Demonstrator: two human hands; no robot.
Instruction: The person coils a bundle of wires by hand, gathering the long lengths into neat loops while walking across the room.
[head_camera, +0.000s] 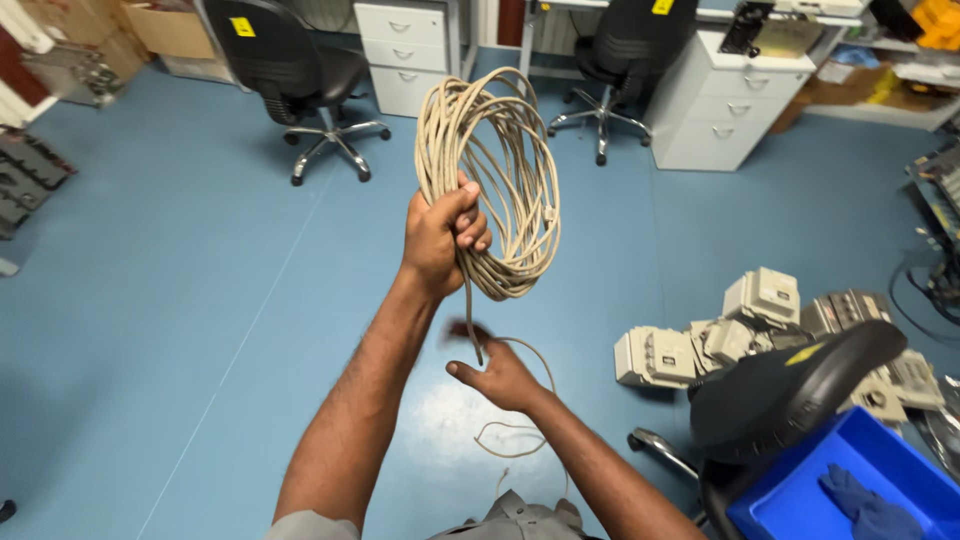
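Head view: one coil of beige round cable (490, 180), held aloft above blue floor (180, 300). Left hand (442, 238) raised, arm extended, fingers clenched around coil's lower left side. Right hand (497, 375) lower, palm up, fingers loosely curled, blurred, guiding loose cable tail (512, 432) hanging from coil. Two black swivel chairs (290, 70) at rear, two white drawer cabinets (405, 50), heap of beige plastic housings (760, 320) right, one blue plastic bin (800, 490) beside.

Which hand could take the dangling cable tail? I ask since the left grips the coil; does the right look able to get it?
Probably yes: the right hand is open right beside the loose tail, nothing between.
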